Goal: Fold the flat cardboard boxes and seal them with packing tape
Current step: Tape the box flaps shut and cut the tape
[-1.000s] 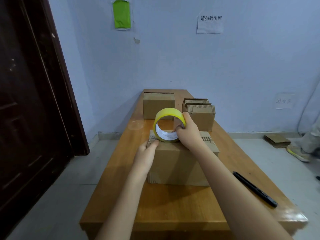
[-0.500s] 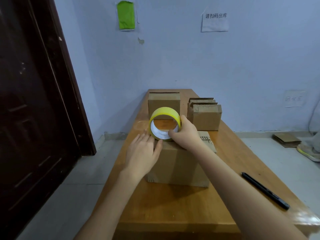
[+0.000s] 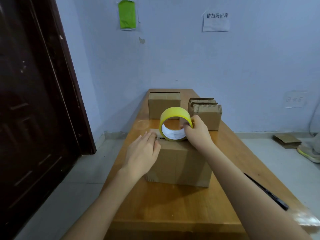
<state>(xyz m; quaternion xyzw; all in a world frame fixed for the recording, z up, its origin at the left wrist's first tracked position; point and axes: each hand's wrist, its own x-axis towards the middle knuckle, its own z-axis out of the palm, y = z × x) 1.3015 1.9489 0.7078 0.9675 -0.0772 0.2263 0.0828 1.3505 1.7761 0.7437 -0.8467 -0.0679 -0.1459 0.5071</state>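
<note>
A folded cardboard box [image 3: 180, 163] stands in the middle of the wooden table [image 3: 173, 205]. On its top, toward the far edge, stands a yellow tape roll [image 3: 174, 123] on its rim. My right hand [image 3: 195, 132] grips the roll's right side, thumb inside the core. My left hand [image 3: 143, 151] lies flat with straight fingers on the box's top left corner, fingertips beside the roll. A strip of clear tape seems to run down the box's front face.
A second assembled box [image 3: 164, 106] and a stack of flat cardboard boxes [image 3: 206, 113] stand at the table's far end. A black pen [image 3: 266, 191] lies near the right edge. A dark door [image 3: 34, 101] is at left. Cardboard scraps [image 3: 285, 141] lie on the floor.
The tape roll and my right hand have stayed on the far top edge. My left hand moved from the box's front corner up onto its top and flattened there.
</note>
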